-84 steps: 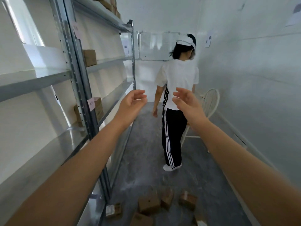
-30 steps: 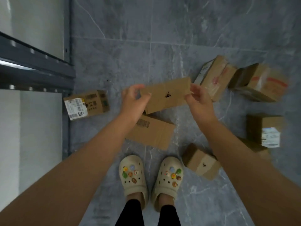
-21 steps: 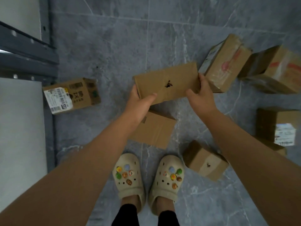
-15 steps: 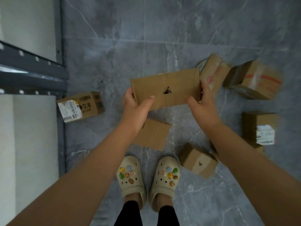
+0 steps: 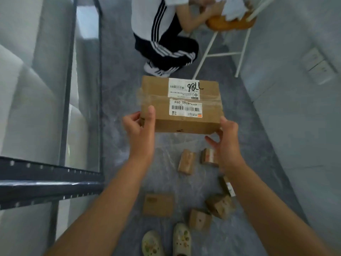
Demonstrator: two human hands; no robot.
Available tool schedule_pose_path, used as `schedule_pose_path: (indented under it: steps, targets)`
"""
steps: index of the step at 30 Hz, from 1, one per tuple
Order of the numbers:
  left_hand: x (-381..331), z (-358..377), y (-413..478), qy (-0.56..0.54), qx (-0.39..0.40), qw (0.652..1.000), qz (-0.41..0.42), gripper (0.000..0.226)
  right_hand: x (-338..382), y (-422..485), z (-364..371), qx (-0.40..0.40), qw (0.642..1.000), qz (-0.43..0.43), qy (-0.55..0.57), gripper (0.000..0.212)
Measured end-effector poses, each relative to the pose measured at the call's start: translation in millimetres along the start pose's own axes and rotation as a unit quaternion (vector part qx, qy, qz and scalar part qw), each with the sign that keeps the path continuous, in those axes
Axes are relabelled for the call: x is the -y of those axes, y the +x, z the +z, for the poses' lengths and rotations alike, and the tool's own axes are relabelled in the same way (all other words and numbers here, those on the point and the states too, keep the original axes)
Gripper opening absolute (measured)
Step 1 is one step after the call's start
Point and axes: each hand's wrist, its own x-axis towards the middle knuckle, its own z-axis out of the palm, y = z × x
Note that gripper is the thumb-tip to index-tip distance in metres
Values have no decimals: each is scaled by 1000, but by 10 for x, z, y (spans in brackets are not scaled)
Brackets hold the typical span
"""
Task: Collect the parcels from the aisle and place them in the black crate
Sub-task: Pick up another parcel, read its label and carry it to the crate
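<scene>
At the near corners of the parcel [image 5: 181,106], the left hand [image 5: 140,130] pinches one and the right hand [image 5: 226,139] cups the other, thumb loose. Below it lie smaller boxes [image 5: 186,161]; beyond it a person [image 5: 162,34] crouches. No black crate shows. So shallow a hold could let the far edge tip.

Cool, even light, brightest on the shelf [image 5: 27,89] at nine o'clock; shadows are faint. The held parcel [image 5: 180,106] is fairly sharp, its label readable. Floor parcels [image 5: 158,205] at six o'clock smear with motion blur. Wide-angle distortion bends the edges.
</scene>
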Motion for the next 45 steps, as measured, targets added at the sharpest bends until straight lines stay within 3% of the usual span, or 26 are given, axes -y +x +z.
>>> schedule_pose_path:
  steps: [2,6,14,20,25,28,31,34,40,42,45]
  targets:
    - [-561,-5,-129,-15,-15,999,32,28,587,-248,-99,-2,999,-50,5,74]
    - [-1457,19,-422,-35,18,993,107,20,1477,-725,-354,-60,986,-137,73,19]
    - [-2464,77,-901,-53,143,964,217,38,2338,-1457,-797,-66,966,-223,111,28]
    - [-3113,114,-1100,-68,181,942,273,22,2725,-1732,-882,-50,974,-174,137,37]
    - [-3532,158,-1210,-137,219,931,258,15,2927,-1960,-958,30,970,-113,211,58]
    - [-3631,307,-1309,-199,269,919,208,39,2911,-2066,-1055,35,962,-112,245,59]
    - [-3490,585,-1439,-208,359,902,122,103,2836,-2114,-1185,3,938,-148,313,81]
    - [-3196,962,-1804,-146,508,846,69,122,2679,-2206,-1318,-33,928,-176,328,101]
    - [-3097,1555,-2545,-90,551,826,77,99,2404,-2653,-2037,-147,928,-201,276,118]
    - [-3133,1667,-2704,-45,581,806,99,83,2426,-2868,-2520,-214,914,-223,262,107]
    - [-3194,1842,-2900,32,629,762,151,72,2567,-3195,-3231,-292,893,-257,226,74]
